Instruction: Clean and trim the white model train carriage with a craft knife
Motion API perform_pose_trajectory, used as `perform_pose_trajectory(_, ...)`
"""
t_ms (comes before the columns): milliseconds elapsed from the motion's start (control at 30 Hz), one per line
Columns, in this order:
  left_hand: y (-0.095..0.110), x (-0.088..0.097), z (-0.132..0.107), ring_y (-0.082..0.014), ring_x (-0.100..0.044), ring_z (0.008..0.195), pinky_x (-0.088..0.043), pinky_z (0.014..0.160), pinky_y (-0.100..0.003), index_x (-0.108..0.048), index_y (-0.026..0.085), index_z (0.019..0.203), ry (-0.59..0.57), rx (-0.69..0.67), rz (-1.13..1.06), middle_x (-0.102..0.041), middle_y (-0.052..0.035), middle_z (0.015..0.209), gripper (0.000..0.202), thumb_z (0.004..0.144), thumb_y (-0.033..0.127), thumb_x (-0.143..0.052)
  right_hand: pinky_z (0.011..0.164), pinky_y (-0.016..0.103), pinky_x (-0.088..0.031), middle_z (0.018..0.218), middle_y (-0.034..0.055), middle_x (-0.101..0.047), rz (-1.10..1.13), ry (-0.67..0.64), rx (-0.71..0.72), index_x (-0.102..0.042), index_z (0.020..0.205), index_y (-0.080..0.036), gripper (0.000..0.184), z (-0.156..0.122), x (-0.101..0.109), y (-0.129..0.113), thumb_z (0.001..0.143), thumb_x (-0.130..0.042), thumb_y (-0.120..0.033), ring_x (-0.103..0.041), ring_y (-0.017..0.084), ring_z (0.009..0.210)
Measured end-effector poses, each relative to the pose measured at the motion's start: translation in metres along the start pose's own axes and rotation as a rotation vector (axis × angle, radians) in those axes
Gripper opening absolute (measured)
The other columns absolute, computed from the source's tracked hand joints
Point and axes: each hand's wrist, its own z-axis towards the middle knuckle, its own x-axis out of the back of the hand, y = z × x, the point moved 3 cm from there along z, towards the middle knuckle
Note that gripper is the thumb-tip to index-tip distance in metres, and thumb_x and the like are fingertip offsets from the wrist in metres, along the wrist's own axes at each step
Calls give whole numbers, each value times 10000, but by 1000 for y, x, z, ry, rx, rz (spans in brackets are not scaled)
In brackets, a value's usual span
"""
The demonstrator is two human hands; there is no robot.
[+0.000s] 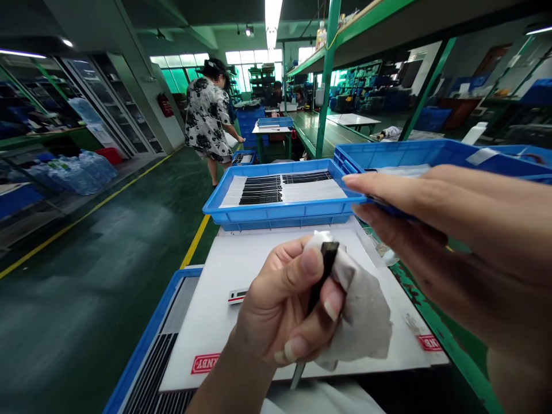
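My left hand [282, 305] pinches a black strip [325, 270] through a grey-white cloth [360, 316], just above a white board [241, 267]. A small white item with a red stripe [238, 296] lies on the board next to that hand. My right hand [435, 230] reaches in from the right, its fingers around a thin blue object [388, 210] close to a blue crate [280, 214]. That crate holds rows of black strips on white sheets [282, 188]. The blue object is mostly hidden by my fingers.
Another blue crate [409, 152] stands at the right, and a third [146, 339] lies at the lower left. A green shelf frame [328, 75] rises behind. A person [207, 118] stands on the green floor [107, 287] beyond the bench, with more tables and crates farther back.
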Motion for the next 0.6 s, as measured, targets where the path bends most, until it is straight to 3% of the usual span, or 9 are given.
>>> perform_pose_trajectory(167, 2, 0, 3, -8, -307, 228, -352, 310, -82, -708, 115, 813, 15, -12, 35, -533, 64, 469, 336, 1027, 362, -629, 479, 343, -312, 745, 11, -618, -5, -95, 24, -775, 1220, -193, 268, -3, -5, -9, 1067, -558, -231, -545, 177, 617)
perform_pose_trajectory(600, 1, -1, 5, -7, -321, 239, -331, 294, -96, -709, 105, 823, 11, -22, 26, -602, 41, 537, 324, 1027, 343, -629, 429, 359, -369, 735, 26, -684, 40, -118, 49, -822, 1209, -163, 323, 3, -1, -11, 1025, -559, -193, -620, 202, 619)
